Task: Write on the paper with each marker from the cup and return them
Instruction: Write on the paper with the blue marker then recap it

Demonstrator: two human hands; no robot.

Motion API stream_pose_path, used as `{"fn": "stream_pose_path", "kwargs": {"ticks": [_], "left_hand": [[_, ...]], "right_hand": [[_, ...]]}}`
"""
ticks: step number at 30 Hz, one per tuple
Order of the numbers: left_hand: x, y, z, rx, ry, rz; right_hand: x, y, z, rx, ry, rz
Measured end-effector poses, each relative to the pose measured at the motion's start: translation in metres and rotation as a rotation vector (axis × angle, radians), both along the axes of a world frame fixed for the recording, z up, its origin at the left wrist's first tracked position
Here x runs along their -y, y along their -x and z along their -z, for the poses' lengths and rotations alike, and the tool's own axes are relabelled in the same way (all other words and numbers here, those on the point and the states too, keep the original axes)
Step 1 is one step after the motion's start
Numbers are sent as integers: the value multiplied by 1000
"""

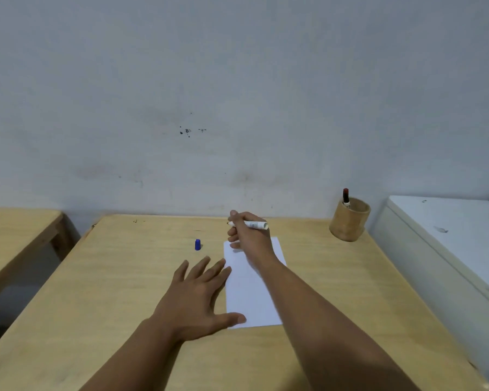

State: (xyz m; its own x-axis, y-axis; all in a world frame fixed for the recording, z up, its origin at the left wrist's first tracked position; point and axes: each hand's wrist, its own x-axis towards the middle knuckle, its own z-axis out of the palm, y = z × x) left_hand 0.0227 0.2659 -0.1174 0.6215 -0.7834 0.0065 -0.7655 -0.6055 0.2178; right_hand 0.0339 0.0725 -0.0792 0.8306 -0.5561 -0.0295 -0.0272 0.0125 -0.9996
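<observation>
A white sheet of paper (pixel 251 294) lies on the wooden table (pixel 110 292). My right hand (pixel 247 235) hovers over the paper's far edge, shut on a white marker (pixel 256 224) held nearly level, its tip pointing left and hidden by my fingers. My left hand (pixel 198 297) rests flat with fingers spread, the thumb and fingertips on the paper's left edge. A blue marker cap (pixel 198 244) stands upright on the table, left of the paper. A round wooden cup (pixel 349 221) at the far right holds a red-capped marker (pixel 345 196).
A white cabinet (pixel 446 238) adjoins the table on the right. A second wooden table (pixel 14 235) stands to the left across a gap. A grey wall runs behind the tables.
</observation>
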Motion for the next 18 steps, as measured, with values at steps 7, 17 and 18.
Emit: {"fn": "stream_pose_path", "kwargs": {"ticks": [7,17,18], "left_hand": [[0,-1,4,12,28,14],[-1,-1,2,0,-6,11],[-2,-1,2,-2,-3,6]], "right_hand": [[2,-9,38,24,98,10],[2,-6,38,-95,161,98],[2,-7,38,-100,148,104]]}}
